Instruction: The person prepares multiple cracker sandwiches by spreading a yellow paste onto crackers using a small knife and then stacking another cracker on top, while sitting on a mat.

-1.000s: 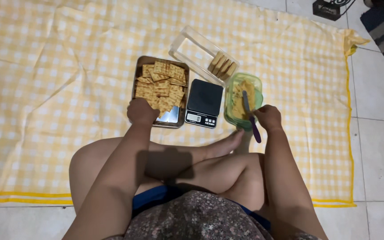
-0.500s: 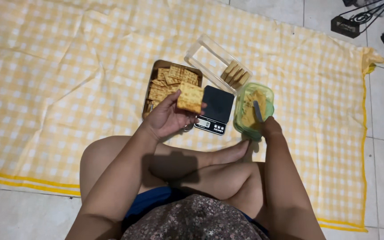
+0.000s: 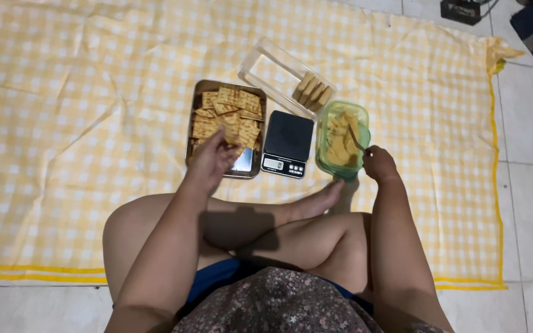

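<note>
My left hand point(image 3: 212, 159) reaches over the near end of a metal tray point(image 3: 196, 112) filled with square crackers point(image 3: 229, 114). Its fingers pinch one cracker point(image 3: 234, 136) just above the pile. My right hand point(image 3: 377, 164) grips the handle of a thin utensil point(image 3: 356, 139). The utensil's tip rests in a green plastic container point(image 3: 363, 132) holding a yellowish spread. A black kitchen scale point(image 3: 288, 143) lies between the tray and the container, with nothing on it.
A clear plastic tray point(image 3: 266, 65) with several upright crackers point(image 3: 313, 91) lies behind the scale. Everything sits on a yellow checked cloth point(image 3: 94, 92) over a tiled floor point(image 3: 532, 185). My crossed legs point(image 3: 291, 228) are close below. A dark box point(image 3: 461, 9) sits at the top right.
My left hand picked a cracker out of the tray, lifted it toward the scale, and now holds it low over the tray again. My right hand stays at the green container.
</note>
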